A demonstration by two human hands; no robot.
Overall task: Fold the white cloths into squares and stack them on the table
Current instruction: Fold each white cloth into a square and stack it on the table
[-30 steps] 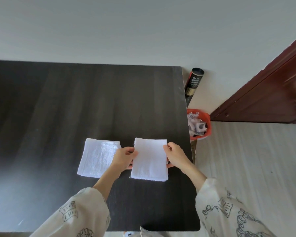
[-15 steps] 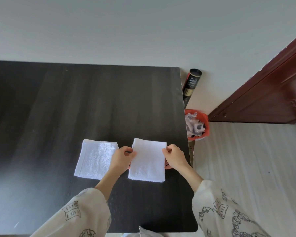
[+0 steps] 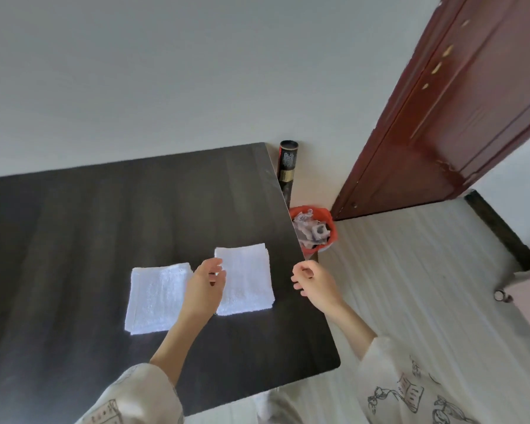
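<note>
Cloths (image 3: 246, 278) folded on table (image 3: 104, 209), both hands (image 3: 203, 284) empty, loosely curled; tube (image 3: 286, 162) label unreadable

Both hands let go of right cloth (image 3: 245, 278). Before, each hand pinched one side edge of it. Now left hand (image 3: 204, 284) hangs above gap between two cloths, fingers loosely curled, holding nothing. Right hand (image 3: 314, 281) moved off to right, now over bench (image 3: 104, 209) edge, apart from cloth, fingers loosely curled. Right cloth lies flat by itself. Camera tilted up and right, more door and floor showing.
</note>
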